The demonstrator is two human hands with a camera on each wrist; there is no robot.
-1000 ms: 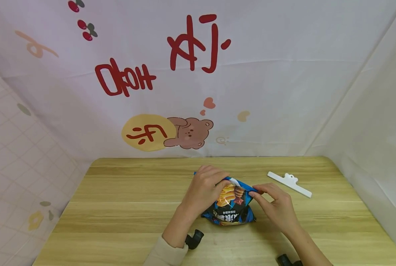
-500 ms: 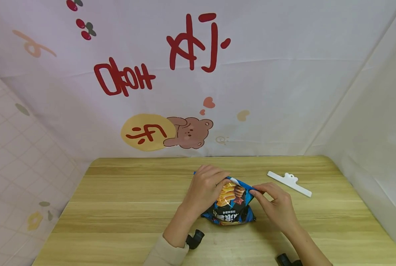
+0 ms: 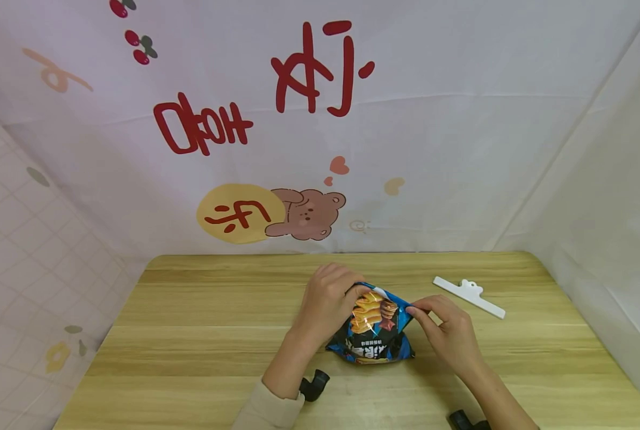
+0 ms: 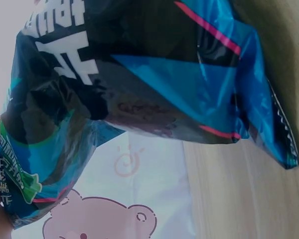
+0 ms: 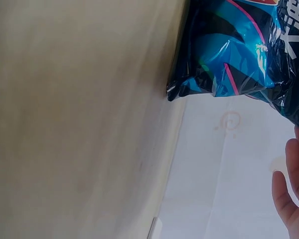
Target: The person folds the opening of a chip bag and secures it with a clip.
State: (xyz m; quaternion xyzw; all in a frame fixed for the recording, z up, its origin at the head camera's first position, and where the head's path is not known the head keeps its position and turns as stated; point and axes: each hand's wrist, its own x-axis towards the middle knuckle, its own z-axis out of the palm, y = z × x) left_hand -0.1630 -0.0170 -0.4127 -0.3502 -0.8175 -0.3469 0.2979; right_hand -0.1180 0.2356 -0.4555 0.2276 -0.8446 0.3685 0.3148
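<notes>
A blue and black chip bag [image 3: 371, 334] stands on the table in the head view, with pictures of ridged chips on its front. At the bag's upper left, my left hand [image 3: 328, 301] grips the top edge between thumb and fingers. My right hand [image 3: 449, 331] pinches the upper right corner between thumb and fingertip. The top strip runs slanted between the two hands and looks folded over. In the left wrist view the bag [image 4: 154, 74] fills much of the picture. The right wrist view has the bag [image 5: 229, 50] above the loosely bent fingers of my right hand [image 5: 296, 189].
On the wooden table [image 3: 191, 334], a white bar-shaped clip [image 3: 468, 292] lies right of the bag, beyond my right hand. Black wrist-worn pieces show under both forearms, one by the left wrist [image 3: 314, 385]. A white printed cloth [image 3: 433, 149] hangs behind the table.
My left hand has shifted slightly up along the bag's top edge. The blue corner that stuck out beyond that hand no longer shows. My right hand keeps its pinch almost in place.
</notes>
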